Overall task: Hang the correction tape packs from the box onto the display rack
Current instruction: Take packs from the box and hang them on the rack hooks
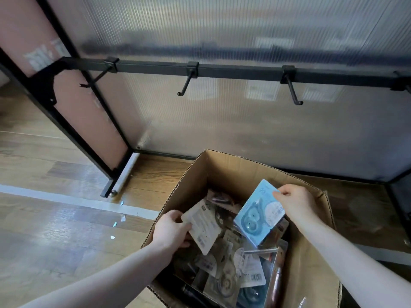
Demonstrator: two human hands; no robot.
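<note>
While both hands reach into box, left hand grips white pack, right hand pinches blue pack; label print blurred, unreadable

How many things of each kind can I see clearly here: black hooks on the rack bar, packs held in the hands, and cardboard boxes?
Black metal hooks fully visible on the rack bar: 3
Packs held in hands: 2, a white card-backed pack in the left hand and a light blue correction tape pack in the right hand
Brown cardboard box: 1
Total: 6
</note>
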